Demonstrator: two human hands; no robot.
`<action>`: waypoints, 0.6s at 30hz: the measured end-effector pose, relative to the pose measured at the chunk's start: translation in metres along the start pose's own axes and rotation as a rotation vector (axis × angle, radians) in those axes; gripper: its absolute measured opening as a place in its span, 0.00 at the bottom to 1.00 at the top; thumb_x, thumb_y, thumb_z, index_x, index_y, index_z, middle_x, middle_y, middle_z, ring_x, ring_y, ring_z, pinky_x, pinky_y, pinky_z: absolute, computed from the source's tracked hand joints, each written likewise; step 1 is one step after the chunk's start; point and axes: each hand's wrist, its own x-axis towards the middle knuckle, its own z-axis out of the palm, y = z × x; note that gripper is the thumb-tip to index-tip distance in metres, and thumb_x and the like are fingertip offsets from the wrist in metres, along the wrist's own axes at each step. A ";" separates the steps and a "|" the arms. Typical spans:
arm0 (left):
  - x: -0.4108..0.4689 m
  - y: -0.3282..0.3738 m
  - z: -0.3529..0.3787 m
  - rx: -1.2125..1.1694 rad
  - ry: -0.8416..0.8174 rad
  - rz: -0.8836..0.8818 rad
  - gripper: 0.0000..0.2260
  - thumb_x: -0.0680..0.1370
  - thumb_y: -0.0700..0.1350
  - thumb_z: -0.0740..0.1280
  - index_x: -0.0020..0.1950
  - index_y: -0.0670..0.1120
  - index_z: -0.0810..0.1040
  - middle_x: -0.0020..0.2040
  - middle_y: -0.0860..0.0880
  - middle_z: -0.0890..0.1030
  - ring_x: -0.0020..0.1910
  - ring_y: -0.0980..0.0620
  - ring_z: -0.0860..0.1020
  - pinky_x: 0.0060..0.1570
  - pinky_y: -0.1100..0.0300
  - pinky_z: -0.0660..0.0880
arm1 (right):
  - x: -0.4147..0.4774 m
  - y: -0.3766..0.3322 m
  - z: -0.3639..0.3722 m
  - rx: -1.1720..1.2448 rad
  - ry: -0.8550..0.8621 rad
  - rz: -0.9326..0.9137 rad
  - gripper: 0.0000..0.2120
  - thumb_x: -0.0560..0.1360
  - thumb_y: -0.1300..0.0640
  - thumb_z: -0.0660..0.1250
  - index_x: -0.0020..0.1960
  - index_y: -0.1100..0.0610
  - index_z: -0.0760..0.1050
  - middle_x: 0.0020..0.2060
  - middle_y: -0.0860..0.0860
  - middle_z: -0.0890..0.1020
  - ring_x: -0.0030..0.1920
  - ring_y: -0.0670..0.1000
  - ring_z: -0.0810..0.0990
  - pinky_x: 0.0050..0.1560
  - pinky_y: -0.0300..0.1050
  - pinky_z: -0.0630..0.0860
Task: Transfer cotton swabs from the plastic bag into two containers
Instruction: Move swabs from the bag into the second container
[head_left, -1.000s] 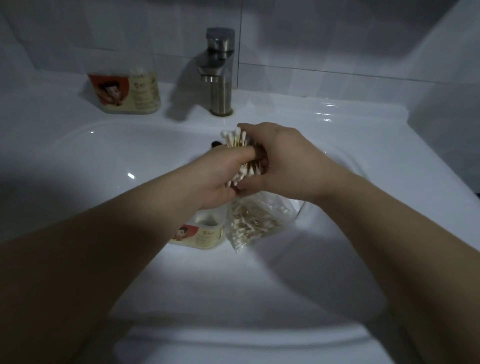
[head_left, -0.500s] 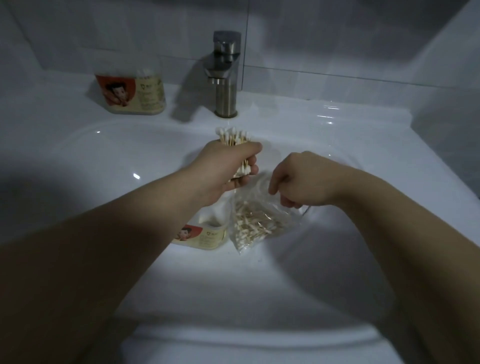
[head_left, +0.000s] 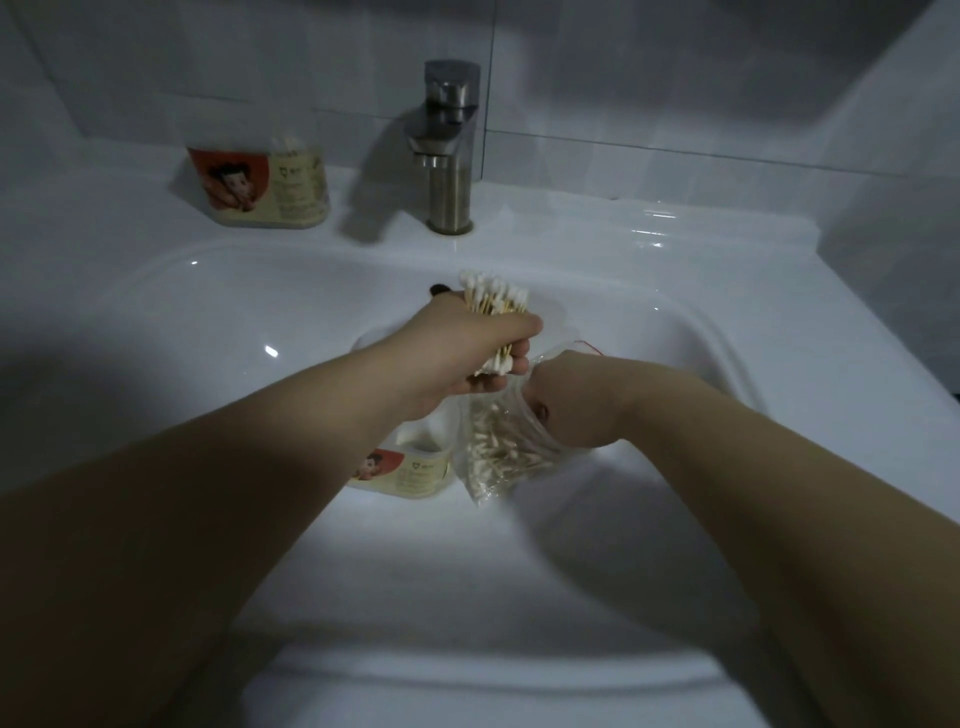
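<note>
My left hand (head_left: 467, 358) is closed around a bundle of cotton swabs (head_left: 493, 299), white tips sticking up above my fist. Just below it a clear plastic bag (head_left: 498, 457) of swabs lies in the sink basin, and my right hand (head_left: 566, 400) reaches into the bag's mouth with fingers curled inside it. What those fingers hold is hidden. One labelled container (head_left: 410, 467) stands open in the basin under my left wrist, partly covered. A second labelled container (head_left: 265, 182) with swabs in it stands on the ledge at the back left.
A steel faucet (head_left: 449, 150) rises at the back centre of the white sink (head_left: 218, 322). The dark drain (head_left: 439, 289) shows just beyond my left hand. Tiled wall behind; the sink's front rim runs below my forearms.
My right hand let go of the swab bundle, dropped down to the right and went into the bag's opening. My left hand keeps the bundle, almost unmoved.
</note>
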 end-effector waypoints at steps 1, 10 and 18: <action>0.000 0.000 0.001 0.019 -0.006 0.006 0.05 0.78 0.45 0.74 0.45 0.45 0.82 0.35 0.49 0.84 0.36 0.54 0.84 0.35 0.61 0.80 | -0.001 0.001 -0.001 0.000 0.019 0.000 0.16 0.79 0.60 0.58 0.33 0.52 0.66 0.31 0.47 0.71 0.36 0.52 0.73 0.37 0.43 0.64; 0.000 -0.007 0.000 0.442 0.022 0.112 0.05 0.74 0.44 0.72 0.46 0.43 0.84 0.37 0.47 0.87 0.40 0.47 0.86 0.35 0.55 0.84 | -0.011 0.015 -0.013 0.307 0.098 0.094 0.12 0.80 0.57 0.62 0.42 0.55 0.80 0.40 0.53 0.84 0.41 0.54 0.81 0.46 0.46 0.78; 0.001 -0.007 -0.003 0.654 0.071 0.179 0.03 0.73 0.45 0.70 0.42 0.47 0.83 0.34 0.51 0.85 0.30 0.57 0.81 0.35 0.57 0.79 | -0.020 0.018 -0.021 0.400 0.306 0.096 0.17 0.75 0.63 0.61 0.54 0.52 0.85 0.44 0.52 0.86 0.48 0.56 0.82 0.52 0.49 0.80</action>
